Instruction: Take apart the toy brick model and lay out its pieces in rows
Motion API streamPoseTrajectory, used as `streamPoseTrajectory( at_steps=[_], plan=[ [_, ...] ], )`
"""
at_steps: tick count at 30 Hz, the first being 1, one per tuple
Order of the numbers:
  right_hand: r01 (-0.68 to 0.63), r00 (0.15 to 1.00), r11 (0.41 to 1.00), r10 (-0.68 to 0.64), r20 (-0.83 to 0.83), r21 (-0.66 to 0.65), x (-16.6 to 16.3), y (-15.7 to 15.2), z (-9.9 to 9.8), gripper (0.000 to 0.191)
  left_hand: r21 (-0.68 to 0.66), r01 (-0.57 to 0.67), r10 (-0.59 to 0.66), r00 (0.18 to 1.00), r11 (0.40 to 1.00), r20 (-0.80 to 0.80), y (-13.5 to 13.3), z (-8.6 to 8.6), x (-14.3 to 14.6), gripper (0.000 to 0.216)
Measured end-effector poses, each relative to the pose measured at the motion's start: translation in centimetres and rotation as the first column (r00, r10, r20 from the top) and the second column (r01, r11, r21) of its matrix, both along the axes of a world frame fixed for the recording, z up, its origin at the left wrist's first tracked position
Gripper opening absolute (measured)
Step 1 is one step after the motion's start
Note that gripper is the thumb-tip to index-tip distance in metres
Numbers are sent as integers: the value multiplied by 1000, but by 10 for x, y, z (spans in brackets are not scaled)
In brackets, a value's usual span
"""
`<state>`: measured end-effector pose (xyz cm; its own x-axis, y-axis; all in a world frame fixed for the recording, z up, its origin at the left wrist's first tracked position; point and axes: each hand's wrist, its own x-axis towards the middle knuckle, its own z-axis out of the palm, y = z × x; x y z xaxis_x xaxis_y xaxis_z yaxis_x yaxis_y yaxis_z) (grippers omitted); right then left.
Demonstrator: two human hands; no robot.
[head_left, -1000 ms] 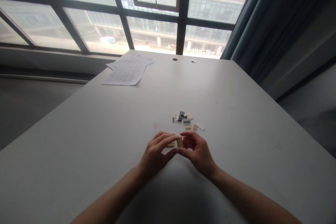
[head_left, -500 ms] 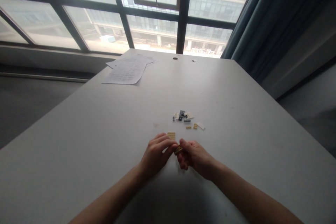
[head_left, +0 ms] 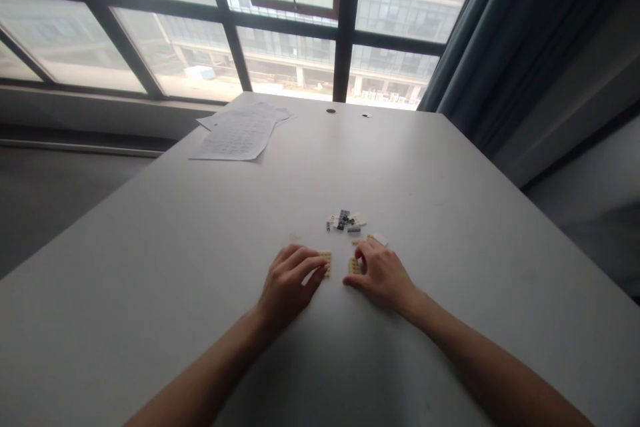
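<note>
My left hand (head_left: 290,279) is closed, its thumb and fingertips on the right part of a tan studded toy-brick plate (head_left: 327,257), whose left side is hidden beneath my fingers. Across a small gap, my right hand (head_left: 384,275) grips a second tan toy-brick piece (head_left: 353,267) between thumb and fingers, low over the white table or resting on it. Just beyond my right fingers lie a small tan brick (head_left: 355,241) and a white flat piece (head_left: 381,239), partly covered by the hand.
A loose pile of grey, black and white toy bricks (head_left: 345,220) lies ahead of my hands. Printed papers (head_left: 240,135) rest at the far left of the white table (head_left: 210,227). Two round holes mark the far edge, with windows behind and a dark curtain (head_left: 480,60) at right.
My hands have moved apart. The right hand has carried the tan piece right and turned palm down; the left has let go of it and come down onto the tan plate.
</note>
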<state>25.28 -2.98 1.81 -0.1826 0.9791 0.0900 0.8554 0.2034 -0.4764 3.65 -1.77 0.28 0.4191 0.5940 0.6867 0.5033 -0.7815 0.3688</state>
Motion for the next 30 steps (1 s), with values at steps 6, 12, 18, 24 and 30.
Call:
streamPoseTrajectory(
  at_steps=[6,12,18,24,30],
  plan=[
    [-56,998,998,55,-19,-12,1,1,-5,48,3,15,-15,998,1000,-65,-1,-3,0,10],
    [-112,990,993,109,-86,-37,10,-2,-5,24,-10,84,-84,971,996,-222,-2,-3,4,17],
    [-111,991,994,111,-76,9,9,-1,-7,24,-18,154,-146,881,988,-451,-7,-1,7,36],
    [30,1000,997,-30,-1,75,24,9,-6,21,-8,155,-139,861,988,-489,-10,-1,12,35],
    [28,994,993,-40,102,118,21,19,-6,22,-39,120,-122,835,992,-537,-13,1,18,42]
  ],
)
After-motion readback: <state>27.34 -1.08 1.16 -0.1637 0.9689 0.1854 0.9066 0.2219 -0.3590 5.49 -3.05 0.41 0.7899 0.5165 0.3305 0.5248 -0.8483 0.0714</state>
